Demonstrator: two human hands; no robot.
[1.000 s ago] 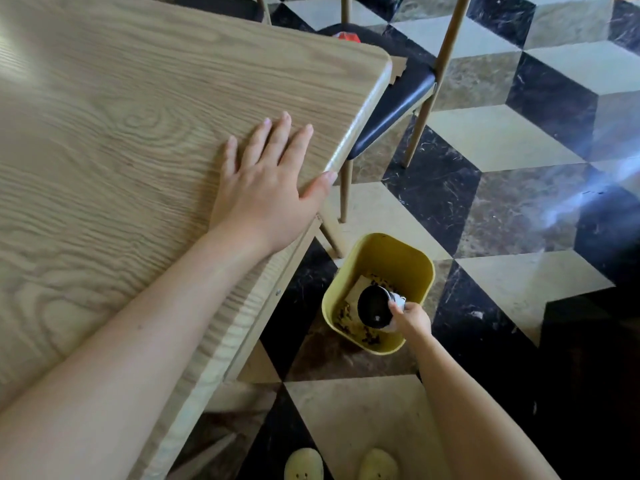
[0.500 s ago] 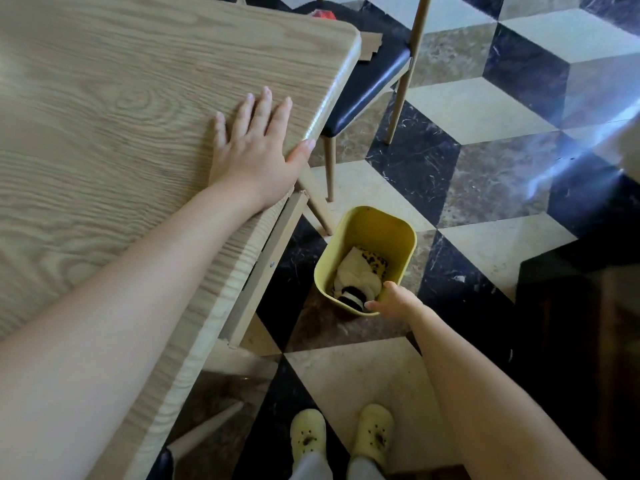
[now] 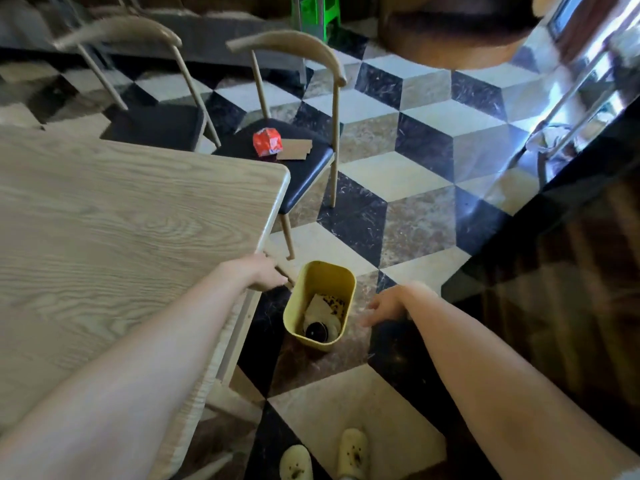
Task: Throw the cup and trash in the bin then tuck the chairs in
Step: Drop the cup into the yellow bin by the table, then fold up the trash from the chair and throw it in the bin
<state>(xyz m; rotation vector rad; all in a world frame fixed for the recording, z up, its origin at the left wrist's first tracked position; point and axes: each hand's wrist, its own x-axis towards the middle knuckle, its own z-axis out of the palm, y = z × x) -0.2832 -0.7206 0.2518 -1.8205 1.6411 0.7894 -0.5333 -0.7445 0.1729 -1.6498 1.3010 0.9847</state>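
1. Cup (image 3: 317,330): seen lying on its side inside the yellow bin (image 3: 346,282), lower centre of frame, dark mouth facing the camera. Pale crumpled paper and dark specks are seen under it. That step is judged done.
2. Remaining trash: a red crumpled wrapper (image 3: 266,141) and a flat cardboard piece (image 3: 294,149) are seen on the dark seat of the near chair (image 3: 304,168), upper centre. The two are touching or just overlapping; which one cannot be told.
3. Key relation: the trash lies up-frame and slightly left of both hands, past the table corner. The cardboard's long axis runs roughly left-right. The left hand (image 3: 258,273) is judged nearer.
4. Left hand: placed at the table (image 3: 138,220) edge, lower centre, fingers loosely extended, nothing held. Contact with the edge cannot be told.
5. Right hand (image 3: 388,306): blurred, just right of the bin, fingers spread, nothing gripped. The hands are kept apart, bin between them.
6. Materials: the bin is smooth plastic, rounded-rectangular and tapered. The table is pale wood-grain laminate with a rounded corner. The chairs have thin tan legs, curved backrests and padded dark seats.
7. A second chair (image 3: 156,126) is seen upper left. Both seats are only partly under the table; tucking is judged outstanding.
8. The floor is glossy marble-look tile in a cube pattern; chair legs are expected to slide easily.
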